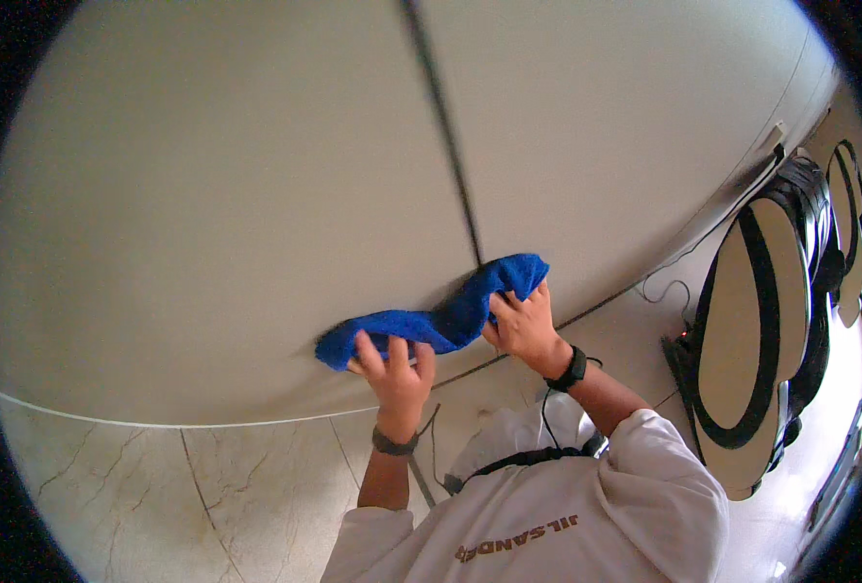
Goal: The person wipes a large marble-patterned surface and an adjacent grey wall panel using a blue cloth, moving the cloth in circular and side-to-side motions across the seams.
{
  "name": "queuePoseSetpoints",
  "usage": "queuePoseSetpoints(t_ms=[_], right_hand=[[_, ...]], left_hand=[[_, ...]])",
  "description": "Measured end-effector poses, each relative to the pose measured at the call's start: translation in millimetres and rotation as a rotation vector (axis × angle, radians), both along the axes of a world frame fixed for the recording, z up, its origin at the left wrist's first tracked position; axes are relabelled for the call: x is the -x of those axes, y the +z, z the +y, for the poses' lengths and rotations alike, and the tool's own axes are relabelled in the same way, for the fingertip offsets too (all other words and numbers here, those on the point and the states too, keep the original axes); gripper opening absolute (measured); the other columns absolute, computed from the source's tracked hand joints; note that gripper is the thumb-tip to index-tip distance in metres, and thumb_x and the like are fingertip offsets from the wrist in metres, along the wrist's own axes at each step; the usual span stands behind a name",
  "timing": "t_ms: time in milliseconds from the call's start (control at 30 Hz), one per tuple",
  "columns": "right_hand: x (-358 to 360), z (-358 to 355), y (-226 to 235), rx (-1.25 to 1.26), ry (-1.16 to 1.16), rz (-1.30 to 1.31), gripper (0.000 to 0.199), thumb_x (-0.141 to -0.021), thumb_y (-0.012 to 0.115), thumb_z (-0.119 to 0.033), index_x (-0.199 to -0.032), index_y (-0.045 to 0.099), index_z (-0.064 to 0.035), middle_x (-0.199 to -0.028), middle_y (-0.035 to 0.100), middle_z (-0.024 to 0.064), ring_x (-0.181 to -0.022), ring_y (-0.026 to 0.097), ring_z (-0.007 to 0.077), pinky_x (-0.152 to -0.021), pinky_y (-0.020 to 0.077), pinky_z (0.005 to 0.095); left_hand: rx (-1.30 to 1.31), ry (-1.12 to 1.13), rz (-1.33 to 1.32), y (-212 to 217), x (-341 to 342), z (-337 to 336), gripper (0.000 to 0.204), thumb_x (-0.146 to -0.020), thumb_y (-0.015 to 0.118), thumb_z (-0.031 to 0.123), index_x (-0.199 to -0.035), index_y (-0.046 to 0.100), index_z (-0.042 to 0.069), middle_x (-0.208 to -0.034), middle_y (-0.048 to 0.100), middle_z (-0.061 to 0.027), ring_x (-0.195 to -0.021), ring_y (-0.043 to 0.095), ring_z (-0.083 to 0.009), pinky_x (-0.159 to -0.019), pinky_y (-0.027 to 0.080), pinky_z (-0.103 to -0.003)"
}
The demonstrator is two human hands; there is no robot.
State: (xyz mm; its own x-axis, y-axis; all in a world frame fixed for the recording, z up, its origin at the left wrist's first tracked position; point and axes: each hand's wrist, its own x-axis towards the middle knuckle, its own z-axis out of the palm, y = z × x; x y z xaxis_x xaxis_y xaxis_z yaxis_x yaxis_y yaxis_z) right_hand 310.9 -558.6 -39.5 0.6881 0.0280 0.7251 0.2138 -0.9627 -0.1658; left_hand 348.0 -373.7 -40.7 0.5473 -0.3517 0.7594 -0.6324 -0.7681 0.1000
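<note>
A blue cloth, long and bunched up, lies against a broad smooth beige surface, close to that surface's near edge. My left hand grips the cloth's left part, its fingers bent over the fabric. Further right and a little higher, my right hand holds the other end, with some of its fingers tucked behind folds. A dark seam runs down the beige surface and meets the cloth near my right hand. Dark bands circle both my wrists.
Veined pale floor tiles show beyond the surface's near edge at lower left. On the right stand a beige cushioned piece with a black curved band and a similar one behind it. A thin cable trails nearby.
</note>
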Motion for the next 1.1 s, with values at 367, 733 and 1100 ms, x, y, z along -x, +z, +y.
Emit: queuePoseSetpoints(t_ms=[367,733,1100], right_hand=[[36.5,-206.0,10.0,-0.18,-0.149,-0.081,0.035,-0.055,0.061,-0.027,-0.084,0.051,-0.0112,-0.088,0.045,0.0091,-0.084,0.04,0.0277,-0.071,0.0309,0.0424],[52.1,-285.4,-19.7,-0.077,0.061,-0.004,0.044,-0.053,0.059,-0.021,-0.096,0.051,-0.0119,-0.102,0.042,0.0096,-0.097,0.037,0.0318,-0.083,0.0245,0.0513],[70.6,-310.7,-71.9,-0.327,-0.13,0.075,0.042,-0.058,0.06,-0.02,-0.092,0.044,-0.0019,-0.107,0.029,0.0267,-0.098,0.027,0.0446,-0.082,0.0208,0.0545]], left_hand=[[0.05,0.05,-0.027,31.7,42.5,-183.9,0.034,-0.073,0.05,0.02,-0.096,0.039,-0.002,-0.124,0.005,-0.0271,-0.113,0.002,-0.044,-0.086,0.006,-0.056],[-0.216,-0.12,-0.085,41.1,53.1,-317.1,0.033,-0.063,0.053,0.023,-0.096,0.054,0.028,-0.103,0.045,0.0107,-0.071,0.038,-0.02,-0.068,0.031,-0.036],[-0.183,0.096,0.078,-29.2,70.5,-308.4,0.018,-0.067,0.055,0.025,-0.071,0.051,0.008,-0.094,0.042,-0.0256,-0.078,0.041,-0.0355,-0.062,0.033,-0.043]])
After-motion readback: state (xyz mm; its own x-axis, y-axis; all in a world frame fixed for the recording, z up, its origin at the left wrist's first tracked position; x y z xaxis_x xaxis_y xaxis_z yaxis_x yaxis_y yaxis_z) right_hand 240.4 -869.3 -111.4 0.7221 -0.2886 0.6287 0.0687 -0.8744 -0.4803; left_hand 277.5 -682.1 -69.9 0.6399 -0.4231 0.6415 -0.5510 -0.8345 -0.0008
